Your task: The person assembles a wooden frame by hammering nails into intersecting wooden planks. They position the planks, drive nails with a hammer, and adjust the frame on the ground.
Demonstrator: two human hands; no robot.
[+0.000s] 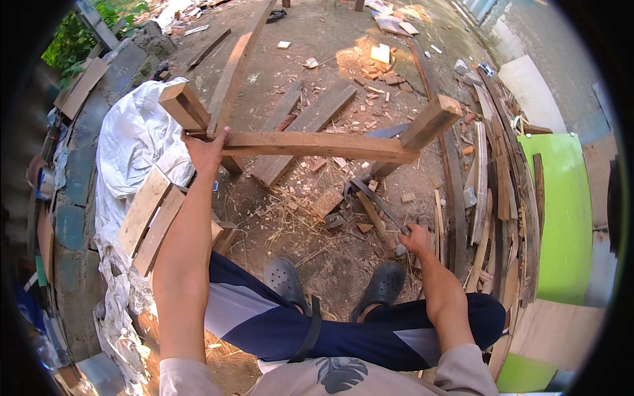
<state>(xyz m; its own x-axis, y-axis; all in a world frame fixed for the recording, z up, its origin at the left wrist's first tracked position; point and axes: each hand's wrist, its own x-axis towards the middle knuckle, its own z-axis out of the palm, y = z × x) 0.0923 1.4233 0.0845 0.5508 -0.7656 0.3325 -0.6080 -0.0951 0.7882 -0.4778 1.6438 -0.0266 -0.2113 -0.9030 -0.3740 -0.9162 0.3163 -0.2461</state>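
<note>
A wooden frame [317,144] stands in front of me, its crossbeam running between two thick posts. My left hand [207,153] is closed around the left joint, where the beam meets the left post [184,109] and a long rail [239,63]. At the other end of the beam rises the right post [432,122]. My right hand [416,239] grips the dark handle of a hammer [384,204], whose head points toward the foot of the right post. Close beside the hammer, a wooden-handled tool [374,216] rests low; its head is partly hidden.
Loose planks [310,129] and wood scraps lie on the dirt beyond the beam. Long timber strips [495,165] are stacked at the right, beside a green panel [560,211]. A white sheet [135,138] and short boards [148,218] are on the left, near a block wall [71,231].
</note>
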